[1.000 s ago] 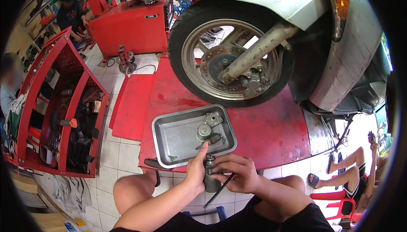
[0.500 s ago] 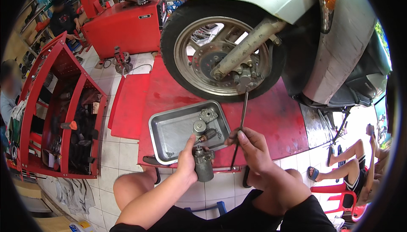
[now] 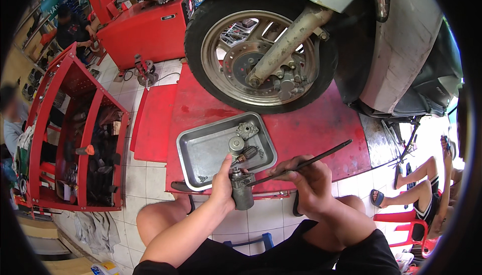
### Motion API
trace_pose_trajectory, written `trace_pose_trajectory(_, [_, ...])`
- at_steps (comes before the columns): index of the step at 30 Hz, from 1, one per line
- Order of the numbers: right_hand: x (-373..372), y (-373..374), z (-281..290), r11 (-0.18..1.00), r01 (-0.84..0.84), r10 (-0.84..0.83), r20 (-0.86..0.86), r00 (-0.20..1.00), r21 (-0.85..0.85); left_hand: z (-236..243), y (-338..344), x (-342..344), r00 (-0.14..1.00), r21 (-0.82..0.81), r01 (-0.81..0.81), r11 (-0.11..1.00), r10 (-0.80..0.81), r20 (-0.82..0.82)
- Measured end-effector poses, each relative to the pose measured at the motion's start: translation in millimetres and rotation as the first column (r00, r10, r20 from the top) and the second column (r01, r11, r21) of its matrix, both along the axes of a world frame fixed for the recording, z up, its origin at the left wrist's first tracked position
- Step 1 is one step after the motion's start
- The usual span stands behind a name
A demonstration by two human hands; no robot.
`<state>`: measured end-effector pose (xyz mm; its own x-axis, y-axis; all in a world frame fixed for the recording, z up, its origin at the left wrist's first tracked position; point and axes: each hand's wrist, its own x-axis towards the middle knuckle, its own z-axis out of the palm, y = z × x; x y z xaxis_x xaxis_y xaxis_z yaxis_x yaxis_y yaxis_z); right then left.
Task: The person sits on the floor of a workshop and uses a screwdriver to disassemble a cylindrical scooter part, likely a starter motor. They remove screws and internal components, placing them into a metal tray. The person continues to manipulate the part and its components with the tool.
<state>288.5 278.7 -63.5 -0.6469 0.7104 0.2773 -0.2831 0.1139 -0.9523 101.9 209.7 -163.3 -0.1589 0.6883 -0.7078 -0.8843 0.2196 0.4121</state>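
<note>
My left hand (image 3: 222, 184) is closed around a grey cylindrical starter motor (image 3: 243, 194), upright in front of my knees. A long, dark, slim metal rod (image 3: 321, 158) is pinched in my right hand (image 3: 310, 182), slanting up to the right. Its lower left end meets the side of the motor near its top; whether it seats in anything I cannot tell. Just beyond the hands lies a shallow metal tray (image 3: 193, 142). Inside it are a round metal cap (image 3: 235, 145), a cast metal cover (image 3: 246, 130), an armature-like part (image 3: 247, 153) and small screws (image 3: 203, 178).
The tray rests on a red lift platform (image 3: 321, 134). A scooter's front wheel (image 3: 211, 84) stands just behind it. To the left is a red tool rack (image 3: 80, 144), with a person (image 3: 75, 29) beyond. Another person (image 3: 422, 194) sits at right beside a red chair (image 3: 401, 220).
The rod in my right hand has swung from nearly upright to a slant, its lower end now at the motor. My left hand still holds the motor. The view has shifted slightly.
</note>
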Motion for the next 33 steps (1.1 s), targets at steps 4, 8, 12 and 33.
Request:
trace_pose_trajectory(4, [1,2,-2,0.992,-0.032,0.027,0.047,0.999,0.120,2,1,1,1.000,-0.014,0.008,1.000,-0.008,-0.013])
trace_pose_trajectory(8, [-1,5,-3,0.961,-0.032,0.011,0.079,0.997,0.275,3,1,2,1.000,-0.016,-0.008,1.000,0.008,-0.004])
trace_pose_trajectory(12, [0,-2,4,0.996,0.080,-0.084,0.079,0.993,0.049,3,0,-1,1.000,0.021,-0.018,1.000,0.018,0.023])
trace_pose_trajectory(33, [-7,5,9,0.982,0.038,-0.065,0.141,0.988,0.185,8,0,-4,0.998,0.028,-0.064,0.998,0.064,-0.003])
